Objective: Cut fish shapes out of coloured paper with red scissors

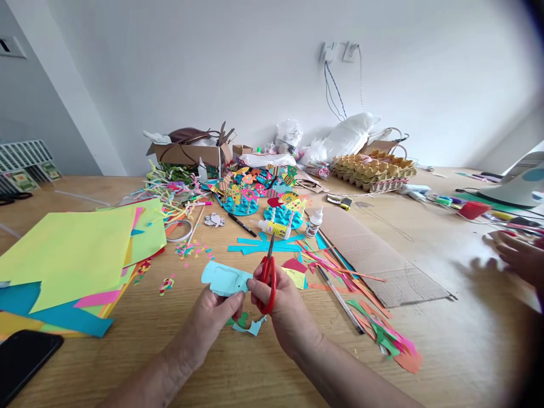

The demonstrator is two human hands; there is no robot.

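Observation:
My left hand (216, 309) pinches a light blue paper piece (221, 277) with a drawn outline on it, held above the table. In my right hand (280, 303) are red-handled scissors (269, 277), their blades pointing up and away from me; its thumb and finger also touch the paper's right edge. Light blue paper scraps (254, 327) and a bit of green paper lie on the table below my hands. Just beyond them are blue paper strips (267, 244), a yellow-labelled glue bottle (275, 229) lying down and a white glue bottle (314, 222) standing.
Coloured paper sheets (72, 249) lie left, with a black phone (28, 362) in front. Right of centre are a cardboard sheet (378, 255), a pen (340, 297) and paper strips. Decorated blue crafts (240, 207) and egg trays (374, 170) stand behind. Another person's hand (521, 260) reaches in at right.

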